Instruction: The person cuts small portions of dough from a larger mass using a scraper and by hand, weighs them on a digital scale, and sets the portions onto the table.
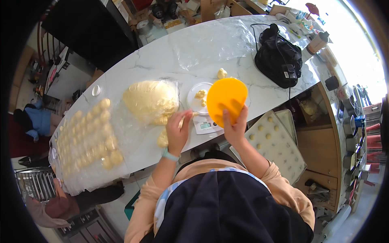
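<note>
Above a white marbled table (pixel 152 60), our right hand (pixel 236 126) clasping a rounded yellow plastic scraper (pixel 227 97), our left hand (pixel 178 129) half-curled by pale dough (pixel 163 139), hold unclear

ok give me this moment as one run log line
right hand: holding orange disc | left hand: near large wrapped dough | scale: plate with dough pieces

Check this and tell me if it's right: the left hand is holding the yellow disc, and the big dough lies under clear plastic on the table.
Not quite: the head view shows the right hand holding the yellow disc, not the left hand. The big dough does lie under clear plastic on the table.
</note>
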Available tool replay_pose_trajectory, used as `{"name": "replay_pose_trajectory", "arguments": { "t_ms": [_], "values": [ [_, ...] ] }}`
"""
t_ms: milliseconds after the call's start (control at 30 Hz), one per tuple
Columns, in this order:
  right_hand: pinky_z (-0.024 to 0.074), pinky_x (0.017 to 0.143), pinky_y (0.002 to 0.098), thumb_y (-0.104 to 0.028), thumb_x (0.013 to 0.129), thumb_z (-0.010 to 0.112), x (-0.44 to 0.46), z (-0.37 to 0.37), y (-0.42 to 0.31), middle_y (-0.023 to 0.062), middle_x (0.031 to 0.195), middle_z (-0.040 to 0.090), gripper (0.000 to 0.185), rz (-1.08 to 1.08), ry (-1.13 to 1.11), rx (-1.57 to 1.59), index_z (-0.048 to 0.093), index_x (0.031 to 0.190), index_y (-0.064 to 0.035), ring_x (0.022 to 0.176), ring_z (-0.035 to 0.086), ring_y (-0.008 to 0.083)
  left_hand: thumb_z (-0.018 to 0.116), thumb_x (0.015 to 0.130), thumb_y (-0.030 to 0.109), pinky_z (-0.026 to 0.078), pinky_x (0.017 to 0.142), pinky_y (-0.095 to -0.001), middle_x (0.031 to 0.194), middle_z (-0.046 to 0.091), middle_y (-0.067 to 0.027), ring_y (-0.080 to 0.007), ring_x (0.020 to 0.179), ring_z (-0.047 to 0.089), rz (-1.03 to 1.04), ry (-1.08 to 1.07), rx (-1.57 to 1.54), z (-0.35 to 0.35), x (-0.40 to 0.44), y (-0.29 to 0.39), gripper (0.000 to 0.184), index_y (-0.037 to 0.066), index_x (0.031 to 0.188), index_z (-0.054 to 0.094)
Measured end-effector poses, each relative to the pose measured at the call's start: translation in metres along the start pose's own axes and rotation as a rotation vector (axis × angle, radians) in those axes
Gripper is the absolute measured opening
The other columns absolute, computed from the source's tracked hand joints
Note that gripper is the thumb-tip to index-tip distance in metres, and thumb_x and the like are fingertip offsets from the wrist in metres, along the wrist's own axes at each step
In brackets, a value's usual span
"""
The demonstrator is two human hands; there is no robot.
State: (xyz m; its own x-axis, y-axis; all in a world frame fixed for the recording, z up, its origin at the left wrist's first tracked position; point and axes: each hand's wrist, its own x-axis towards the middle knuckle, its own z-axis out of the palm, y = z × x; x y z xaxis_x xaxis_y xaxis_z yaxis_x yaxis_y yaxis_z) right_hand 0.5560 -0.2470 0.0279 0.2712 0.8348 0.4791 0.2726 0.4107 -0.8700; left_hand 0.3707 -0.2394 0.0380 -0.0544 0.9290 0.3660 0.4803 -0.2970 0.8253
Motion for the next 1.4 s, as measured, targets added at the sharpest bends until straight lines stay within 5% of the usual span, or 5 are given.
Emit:
{"name": "replay_pose_trajectory", "arguments": {
  "t_ms": [167, 400, 600, 1100, 1400],
  "values": [
    [0.0403, 0.091, 0.0277, -0.005, 0.092, 0.053, 0.001, -0.039, 0.001, 0.0087, 0.114, 0.048, 0.037, 0.072, 0.072, -0.019, 0.034, 0.124, -0.0028, 0.106, 0.048, 0.0146, 0.055, 0.095, 0.027, 0.048, 0.070, -0.0253, 0.096, 0.067, -0.0077, -0.0123, 0.083, 0.062, -0.566, -0.062, -0.848, 0.035, 0.032, -0.011, 0.034, -0.002, 0.112, 0.061],
    [0.0464, 0.082, 0.0296, -0.008, 0.090, 0.057, -0.011, -0.069, 0.004, 0.0120, 0.106, 0.056, 0.037, 0.087, 0.206, -0.104, 0.038, 0.121, -0.0005, 0.097, 0.057, 0.0195, 0.068, 0.084, 0.009, 0.047, 0.067, -0.0227, 0.095, 0.063, -0.0049, -0.0098, 0.079, 0.060, -0.602, -0.043, -0.730, 0.037, 0.006, -0.027, 0.027, -0.002, 0.108, 0.060],
    [0.0466, 0.082, 0.0292, -0.007, 0.090, 0.056, -0.010, -0.066, -0.003, 0.0129, 0.106, 0.057, 0.036, 0.043, 0.120, -0.115, 0.039, 0.121, -0.0005, 0.096, 0.057, 0.0188, 0.077, 0.071, 0.012, 0.045, 0.068, -0.0280, 0.088, 0.058, -0.0037, -0.0141, 0.077, 0.052, -0.089, -0.078, 0.047, 0.034, 0.007, -0.013, 0.040, 0.004, 0.106, 0.059],
    [0.0412, 0.087, 0.0263, -0.005, 0.091, 0.055, -0.006, -0.040, -0.013, 0.0068, 0.110, 0.051, 0.034, 0.044, 0.044, 0.054, 0.039, 0.120, -0.0019, 0.101, 0.049, 0.0127, 0.064, 0.077, 0.001, 0.045, 0.059, -0.0243, 0.090, 0.057, -0.0083, -0.0158, 0.071, 0.056, -0.004, -0.041, -0.045, 0.013, -0.019, -0.004, 0.032, 0.003, 0.109, 0.063],
    [0.0411, 0.089, 0.0264, -0.003, 0.090, 0.055, -0.007, -0.007, -0.024, 0.0074, 0.110, 0.051, 0.037, 0.000, -0.052, 0.053, 0.037, 0.122, -0.0014, 0.102, 0.050, 0.0132, 0.069, 0.074, 0.003, 0.048, 0.063, -0.0306, 0.087, 0.058, -0.0093, -0.0175, 0.068, 0.056, 0.052, -0.163, 0.019, 0.036, 0.024, -0.017, 0.033, 0.001, 0.106, 0.062]
  ]
}}
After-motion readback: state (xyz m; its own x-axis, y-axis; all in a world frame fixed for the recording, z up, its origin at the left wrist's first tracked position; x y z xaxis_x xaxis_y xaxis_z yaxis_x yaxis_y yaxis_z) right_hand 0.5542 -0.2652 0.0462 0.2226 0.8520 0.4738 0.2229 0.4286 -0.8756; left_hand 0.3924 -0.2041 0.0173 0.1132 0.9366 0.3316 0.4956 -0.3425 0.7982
